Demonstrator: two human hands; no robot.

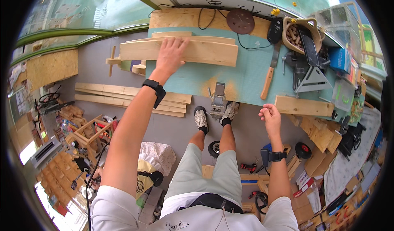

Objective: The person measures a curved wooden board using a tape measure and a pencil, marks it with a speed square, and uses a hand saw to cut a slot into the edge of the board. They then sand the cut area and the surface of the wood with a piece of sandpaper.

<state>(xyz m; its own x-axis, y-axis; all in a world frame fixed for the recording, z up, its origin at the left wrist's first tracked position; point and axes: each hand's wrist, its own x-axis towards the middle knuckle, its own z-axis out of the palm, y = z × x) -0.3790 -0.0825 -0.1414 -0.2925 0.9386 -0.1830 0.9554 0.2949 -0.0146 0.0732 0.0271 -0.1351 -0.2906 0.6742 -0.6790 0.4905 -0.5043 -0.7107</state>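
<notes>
My left hand (pixel 169 55) lies across a long pale wooden board (pixel 211 54) at the back left of the bench, its fingers curled over the board's far edge. More boards (pixel 221 39) lie against it on the far side. My right hand (pixel 270 115) hovers in front of the bench's near edge, fingers loosely curled, with nothing visible in them. Nearest to it are a short wooden block (pixel 304 106) on the right and a handsaw (pixel 269 76) with a wooden handle.
A metal vise (pixel 218 99) juts from the near edge, with sawdust beside it. At the back sit a sanding disc (pixel 240 21) and a basket (pixel 319 29) of dowels; a set square (pixel 313 81) is at right. Several planks (pixel 123 96) lie lower left; a drill (pixel 248 167) lies below.
</notes>
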